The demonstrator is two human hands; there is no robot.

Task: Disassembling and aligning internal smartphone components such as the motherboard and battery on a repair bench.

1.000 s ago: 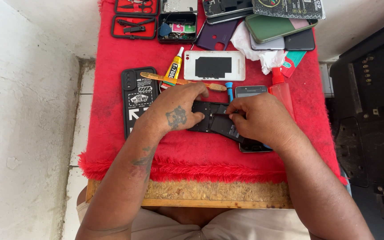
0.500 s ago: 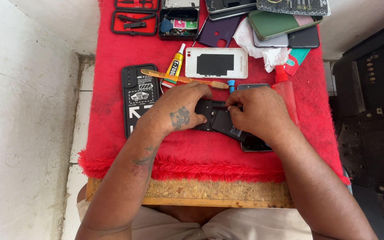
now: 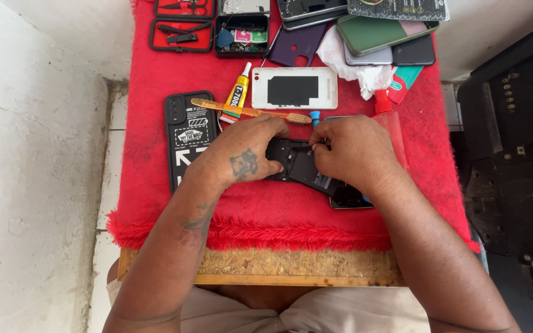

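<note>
Two hands: both are working over one opened phone at the middle of the cloth.
Cloth (image 3: 155,203): red and fuzzy, it is covering a wooden board (image 3: 291,268) and carrying everything else.
Phone (image 3: 303,168): dark, lying flat with its back open, it is sitting between the two hands, its lower right end sticking out under the right wrist.
Left hand (image 3: 242,157): it is lying on the phone's left side, fingers curled over the top edge and thumb pressing the open back, gripping the phone.
Right hand (image 3: 356,151): it is resting on the phone's right side, fingertips pinched together at the top edge; whether they are grasping anything cannot be told.
Black case (image 3: 186,139): printed in white, it is lying just left of the left hand.
White back cover (image 3: 294,88): it is lying beyond the hands.
Toothbrush (image 3: 248,111): wooden, it is lying across between the white cover and the hands.
Glue tube (image 3: 237,95): yellow, it is crossing the toothbrush.
</note>
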